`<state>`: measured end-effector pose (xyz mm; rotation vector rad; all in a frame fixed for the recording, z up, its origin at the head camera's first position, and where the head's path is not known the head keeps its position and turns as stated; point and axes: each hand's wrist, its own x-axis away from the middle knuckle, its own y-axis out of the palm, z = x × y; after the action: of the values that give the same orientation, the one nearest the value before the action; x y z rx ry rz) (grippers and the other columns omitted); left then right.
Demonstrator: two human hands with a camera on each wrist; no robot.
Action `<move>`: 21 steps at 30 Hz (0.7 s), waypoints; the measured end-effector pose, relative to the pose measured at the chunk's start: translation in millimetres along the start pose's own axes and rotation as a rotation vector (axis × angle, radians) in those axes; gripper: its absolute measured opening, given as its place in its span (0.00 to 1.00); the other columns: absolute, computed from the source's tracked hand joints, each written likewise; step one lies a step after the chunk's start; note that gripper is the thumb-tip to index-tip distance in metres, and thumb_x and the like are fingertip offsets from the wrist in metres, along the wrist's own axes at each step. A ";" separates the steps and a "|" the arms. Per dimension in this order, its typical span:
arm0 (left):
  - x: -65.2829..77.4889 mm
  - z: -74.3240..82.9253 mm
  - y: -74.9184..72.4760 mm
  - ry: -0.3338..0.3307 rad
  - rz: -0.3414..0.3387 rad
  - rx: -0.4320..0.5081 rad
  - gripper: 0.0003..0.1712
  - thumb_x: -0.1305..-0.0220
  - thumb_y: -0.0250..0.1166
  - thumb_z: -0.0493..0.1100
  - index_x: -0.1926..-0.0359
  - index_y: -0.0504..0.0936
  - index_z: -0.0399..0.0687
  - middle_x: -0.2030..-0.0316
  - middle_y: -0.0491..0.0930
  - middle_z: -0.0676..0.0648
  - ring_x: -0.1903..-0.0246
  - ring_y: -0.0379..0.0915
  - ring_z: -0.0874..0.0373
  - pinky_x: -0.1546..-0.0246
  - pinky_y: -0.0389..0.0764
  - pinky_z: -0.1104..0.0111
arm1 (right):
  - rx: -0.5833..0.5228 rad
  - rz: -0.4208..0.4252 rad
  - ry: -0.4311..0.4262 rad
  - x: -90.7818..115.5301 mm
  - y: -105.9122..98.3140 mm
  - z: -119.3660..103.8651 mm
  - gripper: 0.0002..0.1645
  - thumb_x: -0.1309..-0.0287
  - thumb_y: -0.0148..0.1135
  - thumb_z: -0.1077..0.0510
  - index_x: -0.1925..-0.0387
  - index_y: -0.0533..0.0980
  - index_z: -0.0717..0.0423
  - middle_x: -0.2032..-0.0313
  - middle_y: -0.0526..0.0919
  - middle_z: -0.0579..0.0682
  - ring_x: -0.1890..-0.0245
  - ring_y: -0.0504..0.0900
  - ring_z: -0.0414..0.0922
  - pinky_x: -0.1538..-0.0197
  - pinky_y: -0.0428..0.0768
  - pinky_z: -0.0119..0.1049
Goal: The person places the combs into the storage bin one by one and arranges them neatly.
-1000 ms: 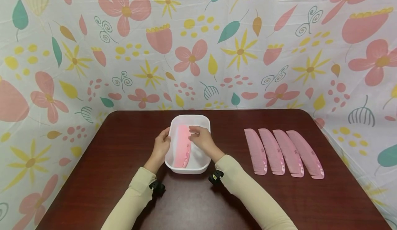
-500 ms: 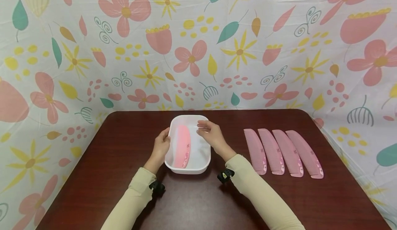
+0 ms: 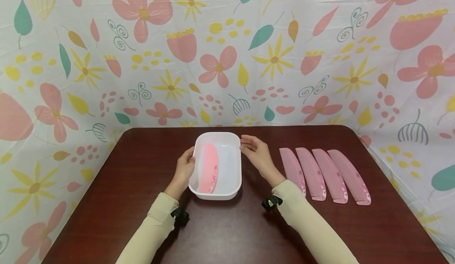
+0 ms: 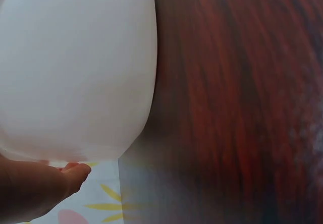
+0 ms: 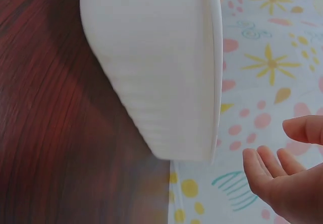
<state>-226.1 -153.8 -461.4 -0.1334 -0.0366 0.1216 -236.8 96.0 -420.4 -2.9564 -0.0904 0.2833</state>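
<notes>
A white plastic tub (image 3: 229, 177) stands on the table in the head view, and one pink comb (image 3: 209, 169) lies lengthwise in its left half. My left hand (image 3: 185, 168) holds the tub's left rim. In the left wrist view, the tub's outer wall (image 4: 75, 72) hides part of that hand (image 4: 38, 188). Just beyond the right rim is my right hand (image 3: 259, 153), its fingers loosely bent with nothing between them. The right wrist view has this hand (image 5: 285, 171) apart from the tub's side (image 5: 156, 67), thumb and fingers spread.
Several pink combs (image 3: 320, 173) lie side by side, slightly slanted, on the right part of the dark wood table (image 3: 220, 232). Behind the table hangs a white cloth (image 3: 227, 78) printed with flowers and leaves. A black wrist camera (image 3: 271, 203) sits at my right cuff.
My right hand has moved right, from beside the comb inside the tub to outside the right rim. The comb stays lying in the tub. My left hand has not moved.
</notes>
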 end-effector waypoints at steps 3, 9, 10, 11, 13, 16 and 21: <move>-0.1 -0.3 0.7 -0.002 -0.001 0.001 0.26 0.28 0.44 0.29 0.31 0.60 0.33 0.35 0.63 0.31 0.36 0.61 0.40 0.35 0.63 0.52 | -0.016 0.014 0.006 1.5 -8.3 1.6 0.24 0.40 0.61 0.67 0.42 0.72 0.64 0.45 0.77 0.65 0.45 0.77 0.55 0.44 0.77 0.38; -0.3 0.2 1.3 0.003 -0.004 -0.005 0.26 0.28 0.44 0.29 0.31 0.60 0.32 0.36 0.64 0.30 0.37 0.61 0.39 0.35 0.63 0.51 | -0.043 0.043 0.023 4.7 -24.5 6.2 0.24 0.39 0.61 0.67 0.41 0.72 0.64 0.45 0.77 0.64 0.45 0.77 0.55 0.47 0.77 0.28; -0.2 0.2 1.3 0.002 -0.003 -0.006 0.26 0.29 0.44 0.29 0.31 0.60 0.33 0.36 0.64 0.30 0.37 0.61 0.39 0.35 0.64 0.51 | -0.050 0.053 0.022 5.3 -27.1 7.3 0.24 0.39 0.61 0.67 0.41 0.72 0.64 0.45 0.77 0.64 0.45 0.77 0.55 0.48 0.77 0.26; -0.2 0.2 1.3 -0.002 -0.002 -0.007 0.26 0.29 0.44 0.29 0.31 0.60 0.33 0.36 0.64 0.31 0.37 0.61 0.40 0.35 0.64 0.51 | -0.059 0.061 0.018 5.9 -29.8 8.4 0.24 0.40 0.61 0.67 0.41 0.72 0.64 0.45 0.77 0.65 0.45 0.77 0.55 0.49 0.77 0.26; 0.1 0.3 1.1 -0.004 0.000 -0.012 0.26 0.29 0.44 0.29 0.31 0.61 0.33 0.36 0.64 0.31 0.37 0.62 0.40 0.36 0.64 0.51 | -0.069 0.079 0.012 7.3 -35.5 10.6 0.24 0.39 0.61 0.67 0.41 0.71 0.65 0.45 0.77 0.66 0.45 0.77 0.56 0.50 0.77 0.24; -0.1 0.1 0.8 -0.010 0.001 -0.018 0.26 0.29 0.44 0.29 0.30 0.61 0.34 0.35 0.64 0.32 0.36 0.61 0.40 0.35 0.64 0.52 | -0.074 0.101 0.012 10.5 -44.8 13.5 0.24 0.39 0.61 0.67 0.40 0.71 0.64 0.45 0.76 0.67 0.45 0.77 0.55 0.50 0.77 0.22; -1.2 -1.4 -0.3 -0.017 0.004 -0.017 0.27 0.28 0.44 0.30 0.30 0.60 0.35 0.34 0.63 0.33 0.35 0.60 0.41 0.35 0.63 0.53 | -0.054 0.124 0.040 17.2 -61.1 15.7 0.26 0.38 0.60 0.66 0.38 0.69 0.63 0.44 0.75 0.66 0.48 0.78 0.45 0.50 0.76 0.22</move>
<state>-227.2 -154.4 -462.8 -0.1490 -0.0540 0.1264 -225.7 160.0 -428.1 -3.0253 0.0918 0.2418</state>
